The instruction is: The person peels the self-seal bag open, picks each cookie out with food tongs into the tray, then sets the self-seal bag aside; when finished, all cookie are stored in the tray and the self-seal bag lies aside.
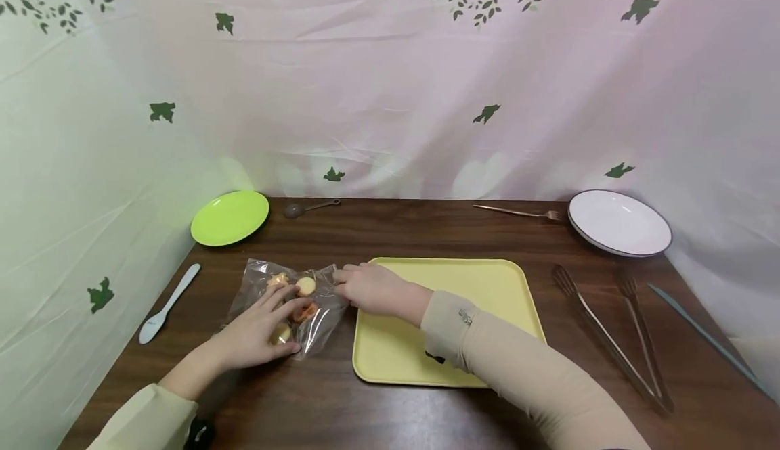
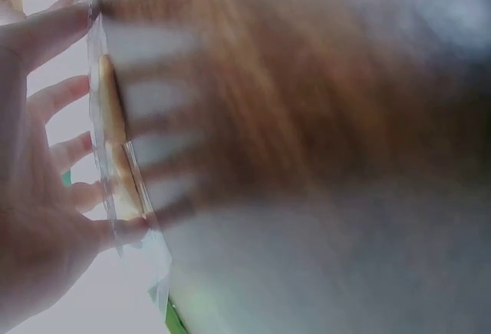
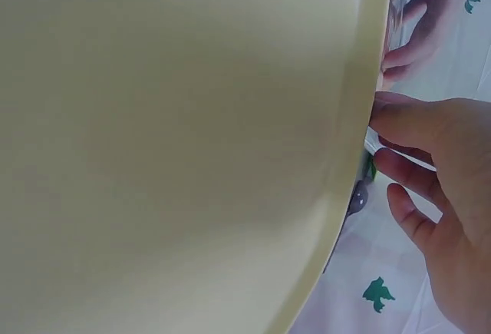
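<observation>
A clear plastic bag (image 1: 321, 328) with several cookies (image 1: 305, 286) inside lies flat, left of the yellow tray (image 1: 487, 287). My left hand (image 1: 257, 331) rests on the bag with its fingers spread over the cookies. In the left wrist view, the fingertips of the left hand (image 2: 46, 157) touch the film beside the pale cookies (image 2: 113, 104). My right hand (image 1: 378, 289) reaches across the tray and pinches the bag's right upper edge. In the right wrist view, the tray's rim partly hides what the thumb and fingers of the right hand (image 3: 453, 196) hold.
A green plate (image 1: 230, 218) and dark spoon (image 1: 311, 208) lie back left, a pale spoon (image 1: 169, 304) at left. Back right are a fork (image 1: 518, 212) and white plate (image 1: 618, 223). Metal tongs (image 1: 615, 348) and a blue-grey stick (image 1: 707, 335) lie right of the tray.
</observation>
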The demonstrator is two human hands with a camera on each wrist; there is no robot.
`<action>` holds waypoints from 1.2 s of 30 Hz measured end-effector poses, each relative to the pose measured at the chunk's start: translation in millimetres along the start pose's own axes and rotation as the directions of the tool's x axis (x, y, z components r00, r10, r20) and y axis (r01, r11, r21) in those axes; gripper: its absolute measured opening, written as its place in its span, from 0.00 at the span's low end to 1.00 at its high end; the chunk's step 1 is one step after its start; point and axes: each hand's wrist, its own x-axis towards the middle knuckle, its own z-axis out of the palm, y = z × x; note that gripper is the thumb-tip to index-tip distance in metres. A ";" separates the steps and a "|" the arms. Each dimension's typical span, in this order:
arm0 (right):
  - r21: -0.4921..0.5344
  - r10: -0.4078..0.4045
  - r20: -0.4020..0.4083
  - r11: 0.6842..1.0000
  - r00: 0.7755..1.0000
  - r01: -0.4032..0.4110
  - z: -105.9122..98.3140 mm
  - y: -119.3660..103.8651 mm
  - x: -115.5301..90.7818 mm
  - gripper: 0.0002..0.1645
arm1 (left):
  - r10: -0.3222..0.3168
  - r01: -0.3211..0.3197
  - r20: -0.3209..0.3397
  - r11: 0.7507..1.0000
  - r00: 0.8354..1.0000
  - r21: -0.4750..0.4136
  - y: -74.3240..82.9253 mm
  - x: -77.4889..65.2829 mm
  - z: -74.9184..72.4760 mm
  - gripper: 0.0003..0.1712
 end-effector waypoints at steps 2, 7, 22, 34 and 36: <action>0.043 0.021 -0.017 0.999 1.000 -0.020 -0.8 2.7 -0.4 0.12 | -0.003 0.003 0.012 1.000 1.000 -0.005 0.2 1.7 -1.4 0.43; 0.121 0.049 -0.039 0.992 0.998 -0.043 -5.8 8.0 9.2 0.20 | -0.026 0.026 0.038 1.000 0.999 -0.014 0.5 0.9 -2.7 0.44; -0.019 0.091 0.020 0.996 0.996 -0.090 14.4 15.6 37.8 0.16 | 0.005 -0.005 0.009 1.000 1.000 -0.006 0.0 -0.3 -1.6 0.43; -0.114 0.103 0.008 0.988 0.995 -0.102 6.8 19.9 28.7 0.20 | -0.004 0.004 0.017 1.000 1.000 -0.008 -1.1 0.8 -1.0 0.44; -0.114 0.100 -0.007 0.988 0.995 -0.100 6.7 22.1 23.0 0.19 | -0.001 0.001 0.020 1.000 1.000 -0.005 -1.6 1.4 -1.1 0.44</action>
